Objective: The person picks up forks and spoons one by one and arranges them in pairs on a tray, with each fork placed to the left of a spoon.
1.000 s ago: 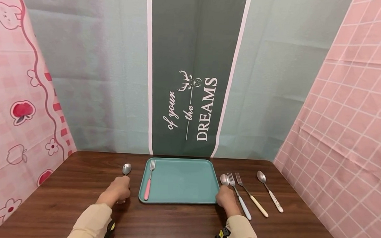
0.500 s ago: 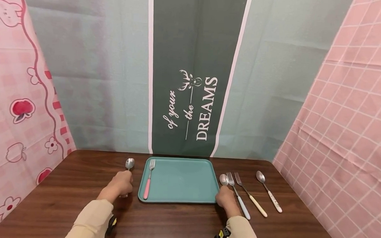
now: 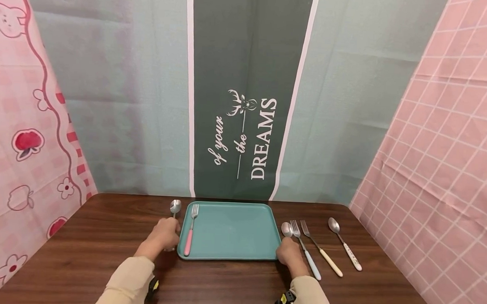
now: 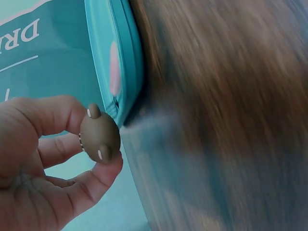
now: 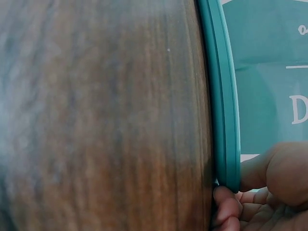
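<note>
My left hand (image 3: 166, 234) pinches a metal spoon (image 3: 175, 207) just left of the teal tray (image 3: 231, 260). In the left wrist view, the brown animal-head end (image 4: 100, 134) of its handle sits between thumb and fingertips. At the tray's front right corner, my right hand (image 3: 289, 252) pinches the rim, thumb above and fingers below in the right wrist view. A fork with a pink handle (image 3: 188, 243) lies along the tray's left side. Right beside the right hand is another spoon (image 3: 287, 229), its handle hidden behind that hand.
On the table to the right lie a fork with a light blue handle (image 3: 312, 265), a fork with a yellow handle (image 3: 331, 263) and a spoon with a white patterned handle (image 3: 352, 258). A grey-green cloth (image 3: 148, 122) hangs behind the brown wooden table (image 3: 214, 289).
My left hand has carried the spoon right and slightly away from me, close to the tray's left edge. The right hand keeps its place at the tray's corner.
</note>
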Demonstrator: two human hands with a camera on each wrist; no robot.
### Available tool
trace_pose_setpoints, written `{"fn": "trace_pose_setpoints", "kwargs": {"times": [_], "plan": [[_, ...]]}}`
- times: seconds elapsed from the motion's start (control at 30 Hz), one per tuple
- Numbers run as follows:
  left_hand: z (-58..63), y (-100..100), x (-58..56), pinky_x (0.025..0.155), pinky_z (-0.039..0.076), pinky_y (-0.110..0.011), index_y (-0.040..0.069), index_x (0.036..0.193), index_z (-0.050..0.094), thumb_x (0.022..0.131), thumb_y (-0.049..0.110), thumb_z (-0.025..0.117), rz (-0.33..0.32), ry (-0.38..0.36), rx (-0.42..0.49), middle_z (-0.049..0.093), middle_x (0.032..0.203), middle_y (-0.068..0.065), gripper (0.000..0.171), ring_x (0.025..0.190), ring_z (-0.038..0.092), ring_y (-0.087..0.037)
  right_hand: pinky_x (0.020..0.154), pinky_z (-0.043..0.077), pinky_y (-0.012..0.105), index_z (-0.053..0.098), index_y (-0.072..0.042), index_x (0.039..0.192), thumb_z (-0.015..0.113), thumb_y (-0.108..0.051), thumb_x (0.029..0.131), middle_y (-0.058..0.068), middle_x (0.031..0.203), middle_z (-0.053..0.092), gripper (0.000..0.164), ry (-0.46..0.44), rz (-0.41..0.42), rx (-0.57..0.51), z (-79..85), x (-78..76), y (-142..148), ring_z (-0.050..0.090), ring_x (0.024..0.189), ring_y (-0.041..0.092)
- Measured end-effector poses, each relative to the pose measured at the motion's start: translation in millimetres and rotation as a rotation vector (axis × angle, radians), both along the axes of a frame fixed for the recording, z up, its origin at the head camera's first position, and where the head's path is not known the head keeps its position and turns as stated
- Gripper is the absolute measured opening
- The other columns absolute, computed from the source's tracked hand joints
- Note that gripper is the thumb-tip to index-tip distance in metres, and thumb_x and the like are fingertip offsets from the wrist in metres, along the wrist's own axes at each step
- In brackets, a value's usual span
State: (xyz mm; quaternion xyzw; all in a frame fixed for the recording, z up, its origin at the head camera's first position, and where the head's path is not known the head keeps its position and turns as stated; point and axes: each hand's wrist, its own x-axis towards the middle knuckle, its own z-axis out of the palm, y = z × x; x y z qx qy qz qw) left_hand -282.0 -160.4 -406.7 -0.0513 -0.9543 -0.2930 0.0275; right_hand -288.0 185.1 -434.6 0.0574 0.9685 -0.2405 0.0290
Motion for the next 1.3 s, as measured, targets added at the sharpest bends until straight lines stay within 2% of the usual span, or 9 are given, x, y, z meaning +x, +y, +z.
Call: {"fn": "trace_pose_setpoints", "kwargs": {"times": [0.17, 0.33, 0.47, 0.57, 0.8, 0.97, 1.07, 1.13, 1.3], "plan": [[0.6, 12, -2.3, 0.038, 0.022, -0.021, 0.012, 0.051, 0.032, 0.065, -0.009, 0.055, -0.008, 0.033, 0.027, 0.026, 0.043, 0.006, 0.034, 0.039, 0.028, -0.008, 0.054, 0.040, 0.034, 0.051, 0.004, 0.072, 0.043, 0.007, 0.084, 0.014, 0.066, 0.047, 0.015, -0.009, 0.003, -0.007, 0.3, 0.0, -1, 0.045, 0.061, 0.026], [0.3, 21, -3.6, 0.040, 0.027, -0.023, 0.009, 0.051, 0.044, 0.069, -0.006, 0.060, -0.026, 0.042, 0.036, 0.036, 0.045, 0.004, 0.028, 0.042, 0.038, -0.010, 0.055, 0.040, 0.034, 0.052, 0.005, 0.073, 0.043, 0.007, 0.085, 0.014, 0.066, 0.047, 0.015, -0.005, 0.010, -0.007, 0.2, -0.3, 0, 0.046, 0.061, 0.026], [-1.5, 27, -2.5, 0.041, 0.036, -0.024, 0.003, 0.063, 0.054, 0.071, -0.006, 0.058, -0.035, 0.026, 0.073, 0.047, 0.047, -0.001, 0.013, 0.041, 0.049, -0.012, 0.056, 0.041, 0.034, 0.052, 0.006, 0.073, 0.043, 0.007, 0.084, 0.014, 0.067, 0.048, 0.015, -0.001, 0.024, 0.010, -1.2, -2.3, 0, 0.046, 0.062, 0.026], [-4.6, 32, -1.1, 0.041, 0.041, -0.024, 0.000, 0.073, 0.057, 0.071, -0.008, 0.056, -0.047, 0.017, 0.111, 0.049, 0.046, -0.003, 0.008, 0.035, 0.050, -0.011, 0.057, 0.041, 0.035, 0.052, 0.005, 0.073, 0.044, 0.007, 0.083, 0.013, 0.068, 0.048, 0.013, 0.000, 0.031, 0.022, -2.0, -3.3, 0, 0.045, 0.063, 0.026], [-9.0, 45, -2.6, 0.035, 0.039, -0.023, -0.002, 0.081, 0.061, 0.070, -0.006, 0.057, -0.055, 0.045, 0.119, 0.049, 0.044, 0.001, 0.012, 0.030, 0.041, -0.005, 0.057, 0.041, 0.035, 0.051, 0.004, 0.071, 0.046, 0.007, 0.082, 0.013, 0.068, 0.047, 0.013, -0.001, 0.025, 0.025, -0.7, -3.0, 1, 0.045, 0.063, 0.026], [-11.0, 51, -4.5, 0.034, 0.040, -0.024, -0.003, 0.086, 0.064, 0.070, -0.004, 0.060, -0.046, 0.049, 0.096, 0.053, 0.056, -0.003, 0.017, 0.032, 0.043, -0.008, 0.057, 0.041, 0.035, 0.051, 0.003, 0.070, 0.045, 0.007, 0.083, 0.013, 0.067, 0.047, 0.014, -0.005, 0.019, 0.022, 0.3, -2.0, 1, 0.045, 0.063, 0.026], [-12.1, 53, -5.4, 0.038, 0.040, -0.025, -0.001, 0.081, 0.066, 0.068, -0.005, 0.061, -0.051, 0.079, 0.074, 0.055, 0.067, -0.005, 0.014, 0.039, 0.046, -0.009, 0.057, 0.041, 0.034, 0.051, 0.004, 0.071, 0.045, 0.007, 0.083, 0.013, 0.067, 0.047, 0.014, -0.012, 0.015, 0.017, 0.2, -2.1, 1, 0.045, 0.063, 0.026], [-12.0, 56, -5.7, 0.039, 0.036, -0.023, 0.003, 0.069, 0.062, 0.067, -0.006, 0.060, -0.065, 0.100, 0.061, 0.050, 0.064, -0.002, 0.010, 0.041, 0.041, -0.009, 0.056, 0.040, 0.034, 0.051, 0.003, 0.071, 0.045, 0.007, 0.083, 0.013, 0.066, 0.047, 0.014, -0.016, 0.013, 0.019, 0.4, -2.4, 1, 0.045, 0.063, 0.026], [-11.2, 64, -5.4, 0.041, 0.019, -0.023, 0.014, 0.050, 0.033, 0.065, -0.010, 0.056, -0.102, 0.112, 0.036, 0.024, 0.046, 0.009, 0.036, 0.042, 0.022, -0.007, 0.056, 0.039, 0.034, 0.051, 0.004, 0.071, 0.045, 0.007, 0.083, 0.013, 0.067, 0.046, 0.013, -0.015, 0.016, 0.019, 0.0, -2.7, 2, 0.044, 0.063, 0.026]]}}
